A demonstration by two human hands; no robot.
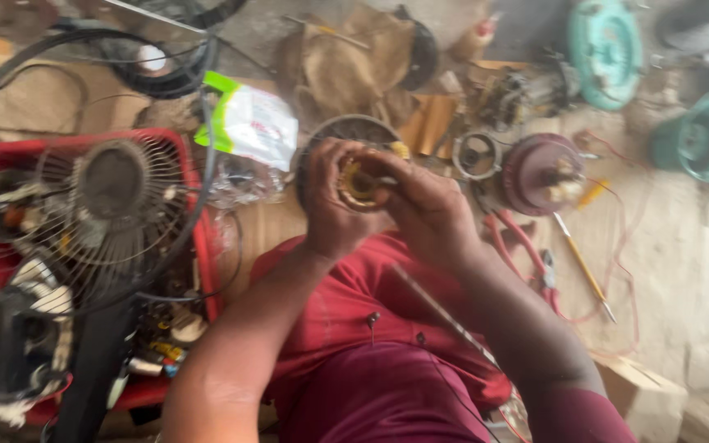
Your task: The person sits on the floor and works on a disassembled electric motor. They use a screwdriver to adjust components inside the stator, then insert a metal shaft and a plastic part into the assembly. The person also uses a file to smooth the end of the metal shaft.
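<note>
Both my hands meet in the middle of the view around a small round motor part [360, 182] with yellowish copper windings. My left hand [334, 201] grips it from the left with curled fingers. My right hand [427, 209] closes on it from the right, fingers over its top edge. Behind the hands lies a dark round plate or fan housing [353, 127]. A thin metal rod [445, 316] slants across my red shirt below the right forearm. The picture is blurred.
A wire fan guard [96, 209] rests over a red crate [198, 246] of parts at left. A maroon motor housing [539, 172], a yellow-handled screwdriver [583, 267], red-handled pliers [527, 250], teal fan bodies [605, 49] and a white-green plastic bag [249, 123] lie on the floor.
</note>
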